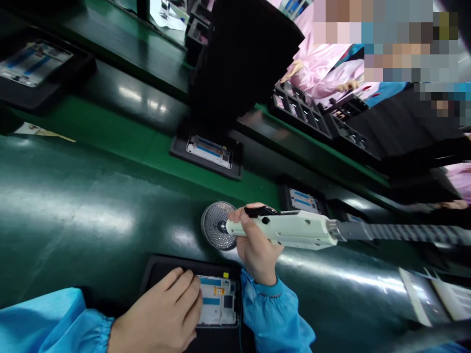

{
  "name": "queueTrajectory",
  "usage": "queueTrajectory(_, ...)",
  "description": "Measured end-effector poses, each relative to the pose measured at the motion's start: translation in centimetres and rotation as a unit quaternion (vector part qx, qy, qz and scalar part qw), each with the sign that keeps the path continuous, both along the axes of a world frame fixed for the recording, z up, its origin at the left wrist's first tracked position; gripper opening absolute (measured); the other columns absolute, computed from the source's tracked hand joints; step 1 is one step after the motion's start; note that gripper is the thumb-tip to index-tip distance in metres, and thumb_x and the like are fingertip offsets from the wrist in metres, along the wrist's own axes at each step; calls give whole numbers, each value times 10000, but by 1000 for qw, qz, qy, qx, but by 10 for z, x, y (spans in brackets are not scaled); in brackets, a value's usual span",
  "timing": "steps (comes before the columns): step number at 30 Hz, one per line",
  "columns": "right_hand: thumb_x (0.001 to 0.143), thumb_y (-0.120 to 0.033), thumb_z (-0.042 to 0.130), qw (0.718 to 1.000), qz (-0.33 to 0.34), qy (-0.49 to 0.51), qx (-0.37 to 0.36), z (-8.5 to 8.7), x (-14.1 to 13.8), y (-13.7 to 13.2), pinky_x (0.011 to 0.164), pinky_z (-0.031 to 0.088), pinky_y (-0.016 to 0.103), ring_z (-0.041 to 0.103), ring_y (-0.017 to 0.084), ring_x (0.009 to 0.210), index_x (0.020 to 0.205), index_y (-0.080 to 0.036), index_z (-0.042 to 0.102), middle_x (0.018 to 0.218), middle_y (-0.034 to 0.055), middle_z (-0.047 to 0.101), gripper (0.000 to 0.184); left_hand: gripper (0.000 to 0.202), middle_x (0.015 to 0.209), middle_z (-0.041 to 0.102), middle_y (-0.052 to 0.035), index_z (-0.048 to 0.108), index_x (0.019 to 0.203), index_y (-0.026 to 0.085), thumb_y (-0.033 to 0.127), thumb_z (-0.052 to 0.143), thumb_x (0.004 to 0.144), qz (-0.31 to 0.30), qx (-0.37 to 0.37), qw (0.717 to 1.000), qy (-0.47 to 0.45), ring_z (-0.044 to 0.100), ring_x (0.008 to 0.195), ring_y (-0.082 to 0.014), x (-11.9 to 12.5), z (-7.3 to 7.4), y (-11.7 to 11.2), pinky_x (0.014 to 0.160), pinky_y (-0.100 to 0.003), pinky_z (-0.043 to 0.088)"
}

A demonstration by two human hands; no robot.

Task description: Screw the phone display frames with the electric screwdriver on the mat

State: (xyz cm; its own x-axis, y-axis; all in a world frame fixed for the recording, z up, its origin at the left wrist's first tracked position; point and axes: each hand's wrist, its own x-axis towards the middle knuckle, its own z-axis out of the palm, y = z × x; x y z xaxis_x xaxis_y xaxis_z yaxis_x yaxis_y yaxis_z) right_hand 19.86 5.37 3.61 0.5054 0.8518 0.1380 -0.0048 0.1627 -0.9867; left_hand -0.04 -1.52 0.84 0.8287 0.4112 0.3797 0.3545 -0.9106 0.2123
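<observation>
My right hand (257, 247) is wrapped round a pale electric screwdriver (294, 229), held nearly level with its cable running off to the right. The screwdriver's tip end reaches over a round dish (211, 228) with a surface full of small holes; whether the bit touches it, I cannot tell. My left hand (165, 306) is closed, fingers bent together over the left end of an open phone frame (221, 314), hiding that end. Blue strips and an orange label show on the frame. Under it lies a black tray (162, 264).
Further phone frames lie in black trays on the green strip: one in the middle (209, 151), one at right (303, 200), one at upper left (35, 63). A large black panel (243, 54) stands behind. Across, people in pink work beside black compartment boxes (301, 112).
</observation>
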Motion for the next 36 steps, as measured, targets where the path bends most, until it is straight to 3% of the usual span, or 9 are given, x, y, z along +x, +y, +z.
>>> queueTrajectory(9, 740, -210, 735, 1000, 14, 20, 7, 0, -3, 1, 675, 513, 368, 600, 156, 658, 885, -218, 624, 676, -22, 622, 183, 415, 1205, 665, -143, 630, 1168, 126, 458, 501, 956, -17, -20, 999, 24, 597, 1083, -304, -4, 1, 2, 991, -463, 353)
queueTrajectory(13, 745, -179, 712, 999, 17, 35, 28, 19, 3, -11, 696, 516, 372, 595, 149, 663, 938, -228, 659, 676, -24, 619, 206, 450, 1245, 638, -177, 612, 1203, 110, 461, 462, 966, -25, -36, 998, 39, 597, 1102, -326, -5, 0, 1, 982, -469, 371)
queueTrajectory(18, 755, -156, 673, 997, 42, 28, 54, 42, 5, -53, 638, 500, 334, 560, 135, 646, 934, -217, 690, 674, -22, 583, 190, 476, 1257, 623, -228, 618, 1192, 56, 441, 476, 951, -17, -46, 998, 40, 596, 1117, -347, -2, -2, 1, 995, -478, 377)
queueTrajectory(24, 800, -165, 664, 995, 104, 10, -5, 31, -14, -89, 606, 477, 331, 557, 154, 681, 1014, -250, 685, 741, -13, 577, 231, 479, 1208, 652, -232, 656, 1146, 32, 432, 501, 933, -21, -27, 999, 22, 607, 1096, -352, -1, -2, 1, 977, -471, 407)
queueTrajectory(36, 829, -109, 620, 994, 110, -11, -1, 21, -15, -89, 629, 481, 352, 556, 162, 705, 1038, -235, 675, 765, -3, 587, 250, 480, 1201, 661, -241, 668, 1149, 28, 421, 546, 902, -28, -22, 999, 19, 609, 1099, -363, -1, -2, 1, 957, -478, 440)
